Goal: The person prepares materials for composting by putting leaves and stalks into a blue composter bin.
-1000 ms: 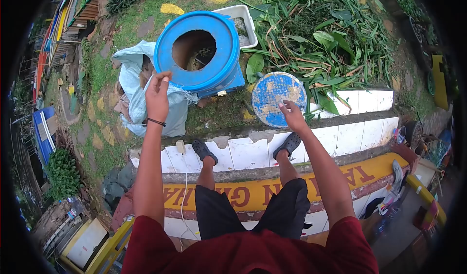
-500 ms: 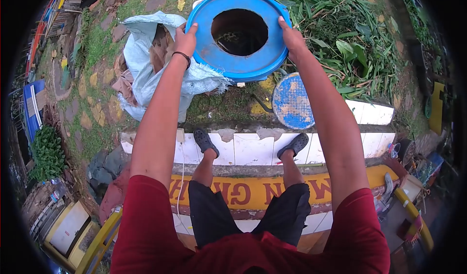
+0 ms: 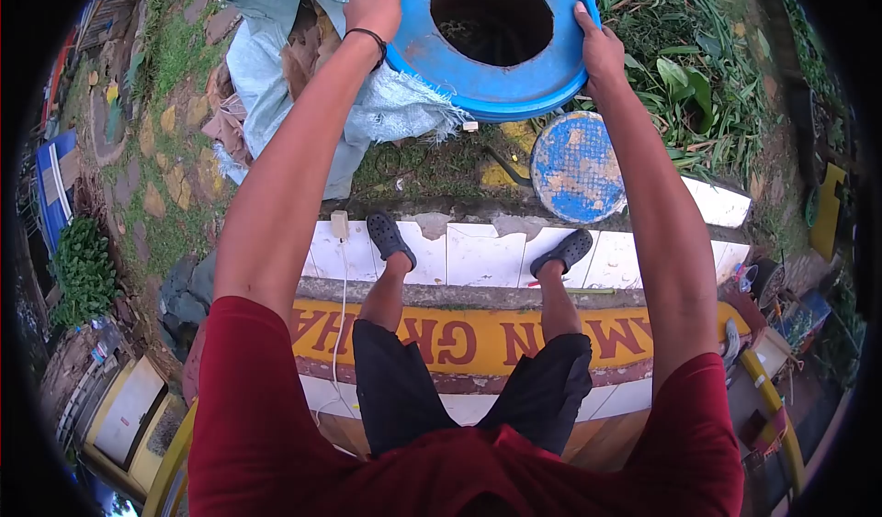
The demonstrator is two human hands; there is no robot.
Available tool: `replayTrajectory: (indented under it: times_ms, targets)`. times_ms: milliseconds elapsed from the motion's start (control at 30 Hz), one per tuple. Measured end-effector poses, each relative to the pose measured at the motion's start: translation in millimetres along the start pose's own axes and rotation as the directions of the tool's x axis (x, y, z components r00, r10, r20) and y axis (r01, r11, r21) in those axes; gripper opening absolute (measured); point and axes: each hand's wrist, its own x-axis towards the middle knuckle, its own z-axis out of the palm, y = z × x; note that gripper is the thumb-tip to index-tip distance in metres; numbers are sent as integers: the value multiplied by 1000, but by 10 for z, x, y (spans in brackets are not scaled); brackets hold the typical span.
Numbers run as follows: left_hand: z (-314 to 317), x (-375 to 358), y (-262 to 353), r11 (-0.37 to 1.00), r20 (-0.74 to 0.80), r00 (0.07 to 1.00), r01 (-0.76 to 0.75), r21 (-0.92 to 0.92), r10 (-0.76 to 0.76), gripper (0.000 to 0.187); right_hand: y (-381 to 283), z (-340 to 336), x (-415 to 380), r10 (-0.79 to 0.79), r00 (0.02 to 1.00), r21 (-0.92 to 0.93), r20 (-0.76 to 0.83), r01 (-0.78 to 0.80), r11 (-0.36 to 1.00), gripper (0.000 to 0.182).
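A blue plastic drum lid (image 3: 413, 44) with a large round hole cut in its middle spans the top of the view. Dark leafy matter shows faintly through the hole. On its left rim my left hand (image 3: 375, 10) is closed, thumb on top. My right hand (image 3: 602, 49) grips the right rim the same way, its fingers partly hidden behind the edge. What lies beneath the lid is mostly hidden. Beside my left hand a pale blue woven sack (image 3: 266, 67) holds brown, papery material, and its frayed edge meets the lid.
Cut green leaves (image 3: 680, 85) are heaped at the right. A round blue, worn disc (image 3: 579, 168) sits near the white tiled ledge (image 3: 473, 252), where my feet in dark clogs stand. A white cord (image 3: 344, 306) hangs down over the yellow lettered band (image 3: 542, 342).
The whole view has shifted, so the lid, sack and disc appear higher. The lid and both hands appear farther right and slightly closer. Both hands keep their hold on the rim.
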Motion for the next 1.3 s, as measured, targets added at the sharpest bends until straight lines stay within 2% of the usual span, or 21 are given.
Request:
replayTrajectory:
  times_ms: [100,133,167,233,267,300,367,400,500,533,567,633,867,900,933,1067,1100,1167,1200,1233,1300]
  targets:
    - [-187,160,-172,988,27,996,-83,128,80,68,-64,199,10,58,998,-39,-39,-59,998,73]
    - [-237,129,-215,974,-15,988,-146,175,151,64,-129,240,-28,68,997,-19,37,-68,998,74]
    - [-298,127,-239,976,-17,989,-142,164,147,64,-182,327,-34,65,997,-30,36,-64,998,74]
    - [-479,73,-317,983,-31,984,-176,-51,174,60,-187,502,4,24,1000,-161,18,-21,987,76]
    - [-543,79,-314,997,-76,995,-64,38,66,58,-191,531,-3,4,1000,-228,6,-2,974,77]
    - [-549,35,-343,998,-79,995,-55,31,58,58,-251,563,-51,3,1000,-238,11,-1,971,77]
    - [-635,67,-355,933,-184,981,15,359,55,59,-471,761,-109,12,1000,-243,0,-12,970,78]
    - [-590,60,-385,933,-172,984,9,360,56,59,-559,774,-104,124,992,-199,32,-115,973,64]
    - [-396,104,-427,990,-77,987,-139,27,140,53,-526,541,101,114,992,-168,50,-104,980,58]
    - [-237,116,-378,972,-39,992,-127,-198,121,49,-440,429,187,71,993,-27,92,-69,997,55]
    - [-64,116,-321,973,-30,993,-120,-198,116,49,-353,257,252,78,993,-31,85,-76,997,55]
    - [210,162,-101,946,-22,998,-57,-318,53,50,-262,-12,464,69,993,-135,92,-56,989,75]
    - [493,78,445,998,-133,990,-48,-40,42,40,-64,-356,530,100,989,112,113,-113,987,65]
    - [431,234,361,993,-52,997,-54,-104,49,37,-135,-217,395,81,990,139,114,-97,986,67]
    - [377,376,268,983,28,998,-52,-174,58,35,-225,-82,258,94,995,87,-38,-91,992,54]
    - [-1,513,115,911,138,989,12,-412,50,41,-261,242,356,-32,997,-42,-73,29,999,55]
    - [23,545,48,911,136,990,15,-413,46,41,-249,276,406,-48,990,-85,-131,37,996,47]
    - [36,606,-69,900,149,967,-129,-417,208,44,-217,288,428,-62,981,-128,-186,38,991,39]
    - [62,600,-54,962,75,965,-239,-133,250,48,-189,165,503,-32,995,-144,-90,19,989,57]
    - [120,590,-7,958,71,963,-248,-144,260,48,-240,96,529,-5,1000,-163,3,6,987,76]
    - [203,495,38,981,-14,984,-180,-66,180,52,-209,58,552,-6,1000,-168,-4,5,986,84]
